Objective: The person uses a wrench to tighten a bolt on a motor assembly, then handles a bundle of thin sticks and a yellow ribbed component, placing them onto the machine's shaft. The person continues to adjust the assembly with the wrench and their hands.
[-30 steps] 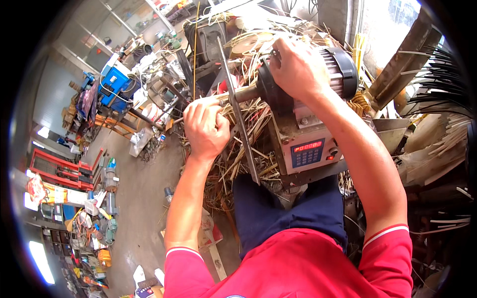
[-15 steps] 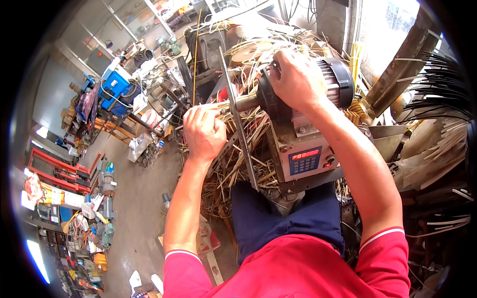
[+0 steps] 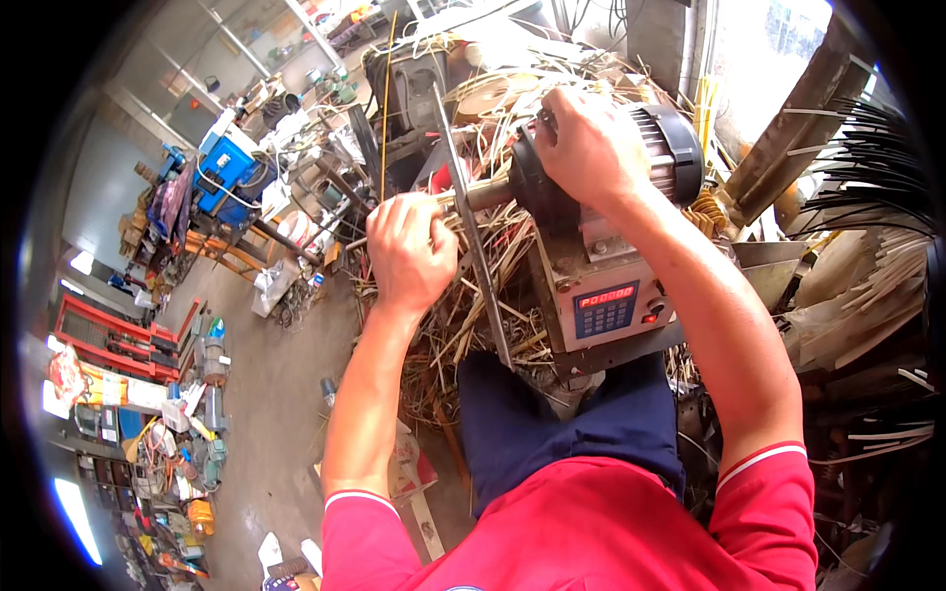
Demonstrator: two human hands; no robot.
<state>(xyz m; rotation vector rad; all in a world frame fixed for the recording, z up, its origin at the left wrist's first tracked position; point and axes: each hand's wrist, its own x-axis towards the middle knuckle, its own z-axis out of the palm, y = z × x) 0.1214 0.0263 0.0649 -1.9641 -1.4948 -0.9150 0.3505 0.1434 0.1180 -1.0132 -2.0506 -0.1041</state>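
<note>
A geared motor (image 3: 662, 148) with a black end and ribbed grey body sits on a metal control box (image 3: 631, 286) in front of me. My right hand (image 3: 596, 158) lies over the motor's black front housing (image 3: 537, 182), fingers curled at its upper edge. A thick metal shaft (image 3: 488, 195) runs left from the housing to a long flat metal bar (image 3: 473, 231), which stands crosswise. Just left of the bar, my left hand (image 3: 409, 251) is closed in line with the shaft. What its fingers grip is hidden; a thin rod end shows on its left side.
Tangled pale cane-like strips (image 3: 443, 340) lie below and behind the machine. Black strands (image 3: 872, 177) hang at the right. Leftward are a blue machine (image 3: 227, 167), a red metal frame (image 3: 128, 330) and tools along the concrete floor (image 3: 266, 424).
My left hand has shifted slightly right and up, closer to the flat bar, and turned a little. My right hand stays on the motor housing.
</note>
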